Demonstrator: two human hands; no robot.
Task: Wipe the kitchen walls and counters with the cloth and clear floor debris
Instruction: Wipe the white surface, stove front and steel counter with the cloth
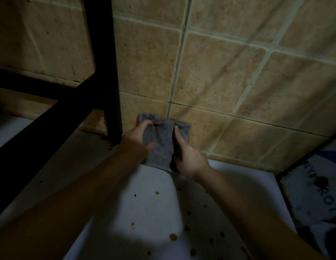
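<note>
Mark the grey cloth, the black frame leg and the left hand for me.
grey cloth [160,145], head view, middle of the fabric between the hands.
black frame leg [111,81], head view, mid-height of the upright.
left hand [137,141], head view, back of the hand.

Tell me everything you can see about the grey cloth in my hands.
The cloth is grey, soft and nappy like terry or microfibre, bunched and creased rather than spread flat. It sits low against the tan tiled wall, just above the white surface, right of the black frame post. The left hand grips its left side, fingers curled over the top edge; the right hand holds its right side. Its lower end hangs between the hands. Dim light hides any stains.
</note>
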